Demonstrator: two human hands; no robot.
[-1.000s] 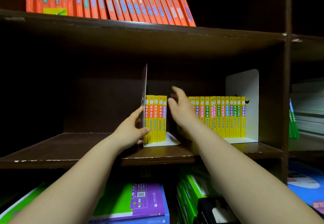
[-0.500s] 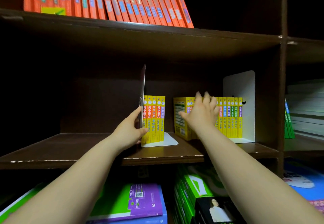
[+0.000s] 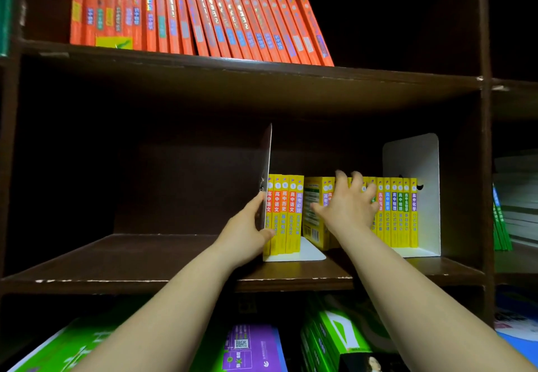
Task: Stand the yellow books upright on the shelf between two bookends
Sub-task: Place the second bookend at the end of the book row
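Note:
Two groups of yellow books stand upright on the middle shelf [image 3: 145,267]. The left group [image 3: 283,217] leans against a white bookend [image 3: 267,168] seen edge-on, which my left hand [image 3: 247,230] grips at its lower edge. The right group [image 3: 397,214] stands against a second white bookend [image 3: 413,168] at the far right. My right hand [image 3: 348,205] lies with spread fingers over the spines of the right group's left end. The leftmost book of that group [image 3: 314,214] is turned so its cover shows. A narrow gap separates the two groups.
Orange books [image 3: 203,19] lean in a row on the shelf above. Green and purple books [image 3: 250,348] lie on the shelf below. A dark upright post [image 3: 486,168] bounds the shelf on the right, with stacked books [image 3: 515,203] beyond it.
My right hand went from the gap to the spines of the right group, and the group's left end has shifted left, narrowing the gap. My left hand stays on the left bookend.

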